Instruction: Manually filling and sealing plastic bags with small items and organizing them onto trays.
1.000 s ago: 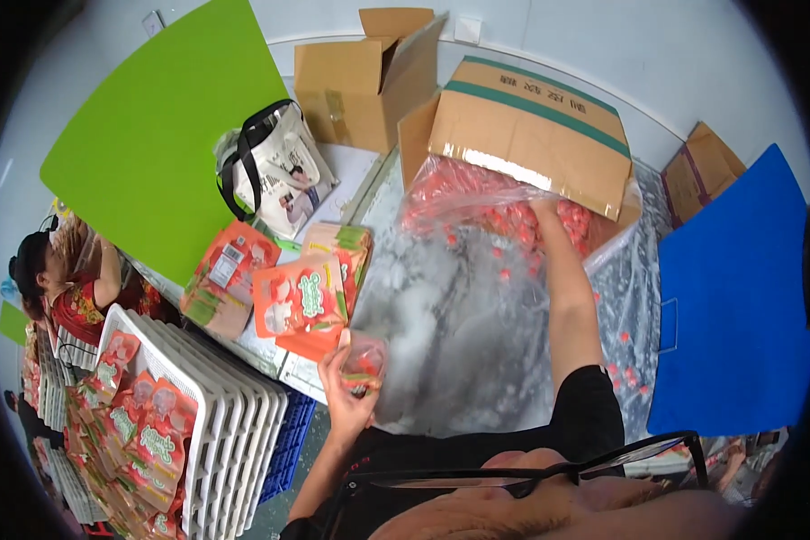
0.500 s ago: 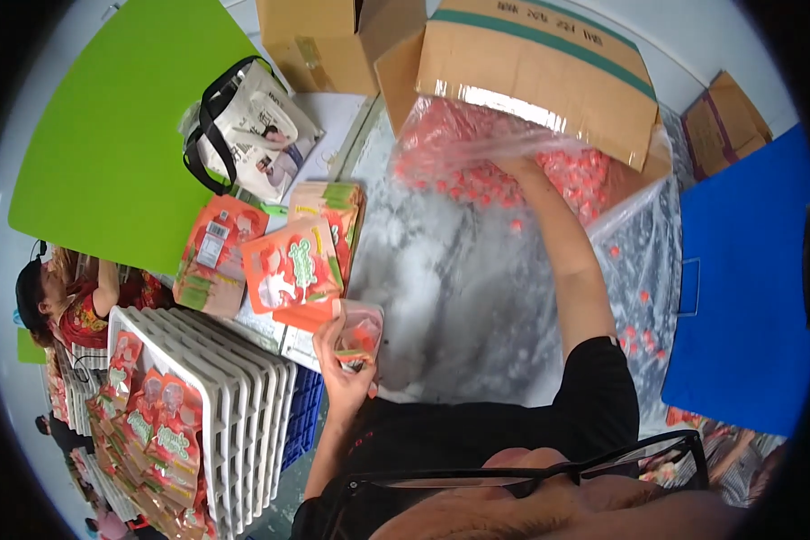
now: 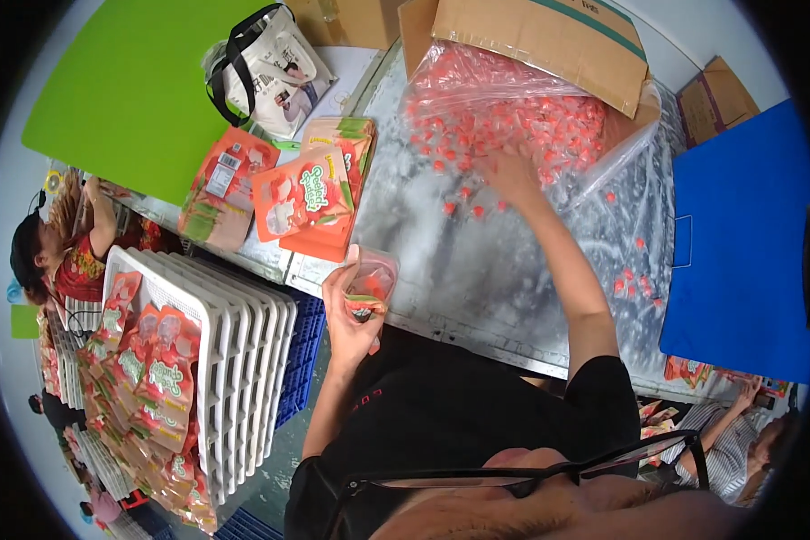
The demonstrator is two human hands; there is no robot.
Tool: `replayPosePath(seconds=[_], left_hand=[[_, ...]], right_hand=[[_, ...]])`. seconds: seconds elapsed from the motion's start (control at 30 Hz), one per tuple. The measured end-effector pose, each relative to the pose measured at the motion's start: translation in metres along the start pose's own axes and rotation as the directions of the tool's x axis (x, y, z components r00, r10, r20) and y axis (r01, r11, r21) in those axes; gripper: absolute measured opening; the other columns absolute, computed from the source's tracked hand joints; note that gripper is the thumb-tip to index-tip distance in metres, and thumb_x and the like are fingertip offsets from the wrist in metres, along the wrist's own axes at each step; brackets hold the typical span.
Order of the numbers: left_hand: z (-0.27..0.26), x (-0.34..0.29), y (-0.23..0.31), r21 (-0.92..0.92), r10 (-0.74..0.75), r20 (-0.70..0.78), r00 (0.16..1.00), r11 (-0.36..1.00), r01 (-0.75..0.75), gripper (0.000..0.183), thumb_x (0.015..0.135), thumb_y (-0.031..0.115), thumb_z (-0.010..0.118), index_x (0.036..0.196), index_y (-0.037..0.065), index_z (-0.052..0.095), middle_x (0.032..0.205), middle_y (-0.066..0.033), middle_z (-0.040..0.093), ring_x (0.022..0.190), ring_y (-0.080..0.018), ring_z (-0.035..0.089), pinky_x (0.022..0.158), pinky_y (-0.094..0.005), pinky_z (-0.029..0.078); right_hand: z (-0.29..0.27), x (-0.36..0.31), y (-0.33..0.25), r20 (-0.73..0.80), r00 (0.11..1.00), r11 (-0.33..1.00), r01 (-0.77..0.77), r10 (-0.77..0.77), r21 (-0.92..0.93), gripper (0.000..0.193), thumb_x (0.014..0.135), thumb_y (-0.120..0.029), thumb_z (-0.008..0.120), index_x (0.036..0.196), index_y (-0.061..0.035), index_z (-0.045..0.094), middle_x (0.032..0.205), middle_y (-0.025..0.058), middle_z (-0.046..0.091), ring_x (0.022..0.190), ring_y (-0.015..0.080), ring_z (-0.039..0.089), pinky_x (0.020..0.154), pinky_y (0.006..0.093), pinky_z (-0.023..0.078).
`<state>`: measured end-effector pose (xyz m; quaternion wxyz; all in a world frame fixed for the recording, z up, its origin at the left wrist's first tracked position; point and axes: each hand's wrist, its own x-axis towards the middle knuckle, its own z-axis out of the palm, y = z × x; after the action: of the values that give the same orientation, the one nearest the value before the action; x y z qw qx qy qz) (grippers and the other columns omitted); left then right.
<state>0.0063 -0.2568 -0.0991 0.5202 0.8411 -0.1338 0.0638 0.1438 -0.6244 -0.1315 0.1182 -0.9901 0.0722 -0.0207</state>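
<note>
Stacked trays (image 3: 211,360), bulk red pieces (image 3: 562,123) — it's a packing workshop

On the table (image 3: 432,225) before me lies the pouch stack (image 3: 308,200), with a loose pouch (image 3: 228,184) just left of it. Behind the stack stands a tote bag (image 3: 274,76). On my side of the stack, my left hand (image 3: 353,310) holds a filling pouch (image 3: 376,272). Right of the stack and farther back lies the carton (image 3: 549,54), wrapped pieces (image 3: 549,135) at its mouth, my right hand (image 3: 513,177) among them. A board (image 3: 738,234) stands beyond, far right of the stack; left of it and nearer me stand the crates (image 3: 247,369)
</note>
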Motion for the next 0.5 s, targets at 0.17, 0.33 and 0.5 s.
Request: replayPosePath(seconds=[0.17,0.33,0.5], left_hand=[[0.001,-0.009,-0.001,-0.037,-0.013,0.046,0.999,0.999,0.015,0.078,0.061,-0.003,0.078,0.136,0.006,0.054,0.132,-0.0170,0.047,0.124,-0.0330,0.050,0.106,-0.0404,0.042],[0.000,-0.017,-0.004,-0.036,-0.008,0.048,0.999,0.999,0.009,0.077,0.061,-0.002,0.079,0.134,0.007,0.055,0.131,-0.0169,0.048,0.124,-0.0340,0.050,0.105,-0.0414,0.043],[-0.003,-0.016,-0.006,-0.012,0.010,0.059,0.998,1.000,-0.009,0.077,0.061,-0.002,0.078,0.134,0.007,0.055,0.131,-0.0167,0.049,0.124,-0.0342,0.050,0.104,-0.0414,0.043]], right_hand=[[0.065,-0.048,-0.030,-0.125,0.967,0.971,0.209,-0.223,-0.116,0.061,0.093,-0.058,0.053,0.143,-0.0222,0.054,0.161,0.0103,0.028,0.148,0.0381,0.023,0.117,0.0643,0.013],[0.083,-0.081,-0.036,-0.059,0.971,0.972,0.234,-0.233,0.017,0.061,0.093,-0.056,0.054,0.145,-0.0241,0.051,0.159,0.0102,0.033,0.144,0.0358,0.030,0.116,0.0604,0.019],[0.085,-0.111,-0.019,-0.040,0.969,0.951,0.245,-0.242,0.190,0.056,0.096,-0.051,0.052,0.146,-0.0251,0.050,0.155,0.0093,0.040,0.142,0.0324,0.036,0.117,0.0541,0.022]])
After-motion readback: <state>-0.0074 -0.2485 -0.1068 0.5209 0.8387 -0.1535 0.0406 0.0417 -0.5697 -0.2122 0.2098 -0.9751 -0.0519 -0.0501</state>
